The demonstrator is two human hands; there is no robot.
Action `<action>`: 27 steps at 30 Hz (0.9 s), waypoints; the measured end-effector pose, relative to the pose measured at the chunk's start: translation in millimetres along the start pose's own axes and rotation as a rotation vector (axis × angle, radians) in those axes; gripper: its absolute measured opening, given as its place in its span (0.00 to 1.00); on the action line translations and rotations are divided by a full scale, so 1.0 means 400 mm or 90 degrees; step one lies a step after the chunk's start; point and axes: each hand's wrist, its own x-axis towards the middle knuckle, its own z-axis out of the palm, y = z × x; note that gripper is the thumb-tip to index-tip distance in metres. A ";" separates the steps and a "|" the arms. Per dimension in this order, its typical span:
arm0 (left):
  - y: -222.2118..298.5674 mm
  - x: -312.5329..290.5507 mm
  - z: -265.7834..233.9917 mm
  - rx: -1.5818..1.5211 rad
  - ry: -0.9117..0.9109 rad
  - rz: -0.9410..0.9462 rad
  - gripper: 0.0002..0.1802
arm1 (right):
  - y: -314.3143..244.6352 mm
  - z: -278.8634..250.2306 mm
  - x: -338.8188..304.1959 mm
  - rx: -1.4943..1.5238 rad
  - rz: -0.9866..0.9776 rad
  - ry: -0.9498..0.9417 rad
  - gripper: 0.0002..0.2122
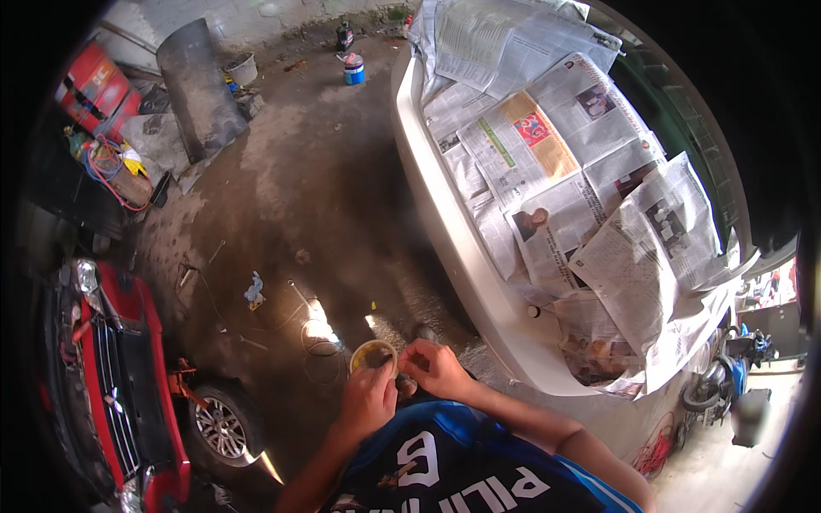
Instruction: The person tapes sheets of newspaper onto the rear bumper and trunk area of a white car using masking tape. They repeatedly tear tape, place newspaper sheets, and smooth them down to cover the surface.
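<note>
In front of my chest, my left hand [371, 397] is closed on a pale yellow ring that looks like a roll of tape [360, 352]. Its open middle faces up, and part of its rim is behind my fingers. My right hand [436, 369] is at the ring's right side with thumb and fingers pinched together; what they hold, if anything, is too small to make out. Just to the right is a white car body [466, 286], and newspaper sheets [547, 179] overlap across its top and glass.
At lower left are a red car front [162, 385] and a loose-looking wheel [224, 426]. A blue can [353, 72], a dark bottle [345, 37] and a grey bucket [243, 68] stand farther off. Wrenches and a blue rag [254, 289] lie on the floor. A motorbike [714, 385] stands right.
</note>
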 end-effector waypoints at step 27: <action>-0.732 1.236 -0.586 -0.115 0.000 -0.088 0.18 | -0.257 -0.142 1.527 -0.182 -0.281 0.160 0.06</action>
